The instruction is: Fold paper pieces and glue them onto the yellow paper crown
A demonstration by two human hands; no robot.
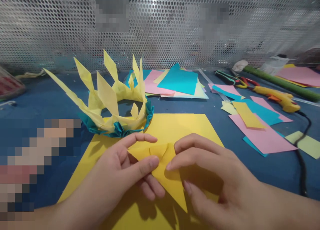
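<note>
A small folded piece of yellow paper (166,181) is between my hands, its pointed corner hanging down and creases along its upper part. My left hand (122,171) pinches it, thumb on top and fingers beneath. On the paper's right side, my right hand (222,173) has its fingertips curled over the face and edge, with the thumb lower by the edge. Under both hands lies a large yellow sheet (185,125). Just beyond my left hand stands a paper crown (107,93), pale yellow with tall points and a crumpled teal trim around its base.
Behind the sheet is a pile of coloured papers (178,79). To the right lie loose paper pieces (265,136), a yellow glue gun (277,96) with a black cord (303,170), pliers (243,82) and a green rod (282,79). A perforated metal panel (160,40) closes off the back.
</note>
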